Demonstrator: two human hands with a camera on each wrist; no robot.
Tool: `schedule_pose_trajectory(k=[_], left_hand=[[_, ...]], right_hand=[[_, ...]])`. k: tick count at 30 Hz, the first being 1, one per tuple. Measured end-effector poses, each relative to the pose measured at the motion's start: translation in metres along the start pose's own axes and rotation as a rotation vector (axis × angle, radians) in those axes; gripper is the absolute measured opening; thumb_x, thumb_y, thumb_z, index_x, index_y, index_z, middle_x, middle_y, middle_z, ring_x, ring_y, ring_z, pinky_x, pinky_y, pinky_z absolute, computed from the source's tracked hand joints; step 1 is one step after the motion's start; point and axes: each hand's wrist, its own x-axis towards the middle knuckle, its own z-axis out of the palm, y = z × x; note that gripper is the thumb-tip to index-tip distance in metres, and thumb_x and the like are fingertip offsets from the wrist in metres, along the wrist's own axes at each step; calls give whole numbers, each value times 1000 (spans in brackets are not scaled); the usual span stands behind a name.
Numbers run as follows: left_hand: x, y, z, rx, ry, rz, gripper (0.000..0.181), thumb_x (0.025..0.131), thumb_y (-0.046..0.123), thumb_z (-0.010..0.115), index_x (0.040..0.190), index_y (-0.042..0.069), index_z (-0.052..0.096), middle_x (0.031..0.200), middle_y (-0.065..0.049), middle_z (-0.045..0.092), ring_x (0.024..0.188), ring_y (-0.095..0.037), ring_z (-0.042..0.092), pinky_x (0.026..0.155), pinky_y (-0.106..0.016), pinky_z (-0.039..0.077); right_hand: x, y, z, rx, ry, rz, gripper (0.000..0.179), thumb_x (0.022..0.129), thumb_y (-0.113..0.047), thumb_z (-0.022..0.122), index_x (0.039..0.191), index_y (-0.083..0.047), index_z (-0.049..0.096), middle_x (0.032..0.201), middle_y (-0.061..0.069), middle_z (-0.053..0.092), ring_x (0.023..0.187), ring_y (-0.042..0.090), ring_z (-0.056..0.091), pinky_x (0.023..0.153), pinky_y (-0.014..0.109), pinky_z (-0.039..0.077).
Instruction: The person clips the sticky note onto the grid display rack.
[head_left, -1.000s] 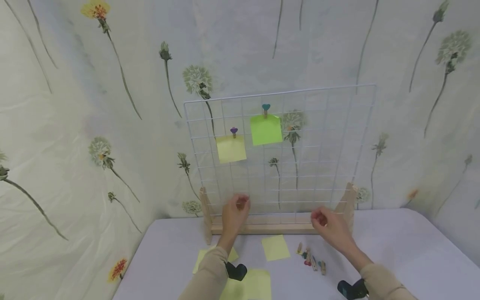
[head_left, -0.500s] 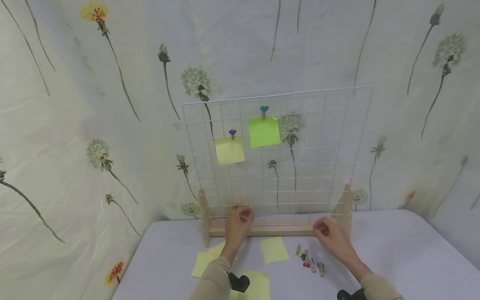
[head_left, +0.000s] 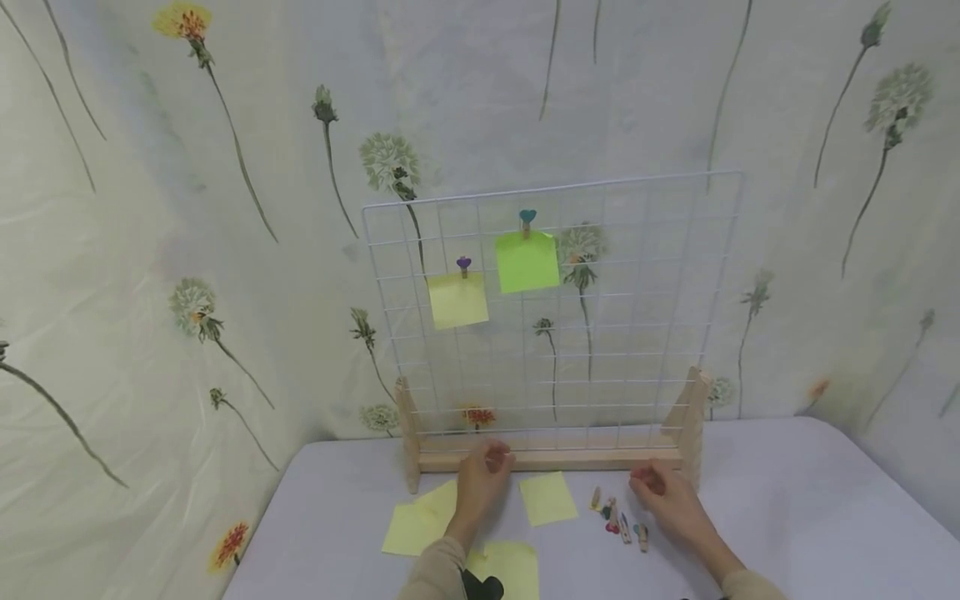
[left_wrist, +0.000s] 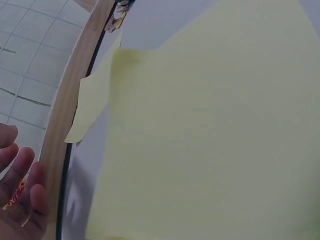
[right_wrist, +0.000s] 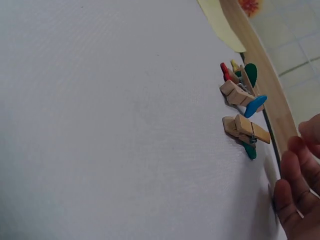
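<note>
My left hand (head_left: 483,479) hovers low before the rack's wooden base (head_left: 585,460), fingers loosely bent and holding nothing. Near it lie pale yellow sticky notes: overlapping ones (head_left: 408,531) to its left, a single note (head_left: 549,498) to its right, and more (head_left: 517,571) near the front. My right hand (head_left: 667,500), also empty with relaxed fingers, is just right of several small wooden clothespins (head_left: 642,540) with coloured hearts. In the right wrist view, clothespins (right_wrist: 245,129) lie apart from the fingertips (right_wrist: 292,165). A large yellow note (left_wrist: 210,145) fills much of the left wrist view.
A white wire grid (head_left: 555,188) stands upright at the back. A yellow note (head_left: 458,301) hangs on it from a purple-heart clothespin (head_left: 464,265), and a green note (head_left: 527,262) from a teal-heart clothespin (head_left: 528,218). Behind is a flower-patterned curtain (head_left: 262,125).
Both hands have come down and back from the lower part of the grid towards the tabletop. The hung notes and the loose clothespins stay where they were.
</note>
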Motion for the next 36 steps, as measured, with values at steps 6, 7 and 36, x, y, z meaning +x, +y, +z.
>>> schedule_pose_trajectory(k=[6, 7, 36], left_hand=[[-10, -14, 8, -53, -82, -62, 14, 88, 26, 65, 100, 19, 65, 91, 8, 68, 83, -5, 61, 75, -23, 50], [-11, -15, 9, -57, -91, -76, 13, 88, 27, 65, 100, 21, 65, 90, 10, 67, 82, -4, 60, 74, -22, 49], [-24, -19, 22, 169, -17, -8, 24, 81, 29, 71, 101, 18, 71, 93, 3, 59, 68, -1, 44, 58, -18, 34]], right_hand=[[-3, 4, 4, 24, -13, 12, 22, 92, -21, 61, 110, -9, 59, 98, 4, 66, 88, 8, 59, 76, 20, 48], [-3, 4, 5, 33, -19, 12, 23, 92, -22, 61, 110, -9, 59, 99, 4, 66, 88, 7, 59, 77, 20, 48], [-17, 16, 19, 8, 77, -10, 22, 93, -35, 57, 109, -20, 61, 100, -6, 65, 89, -3, 54, 81, 20, 46]])
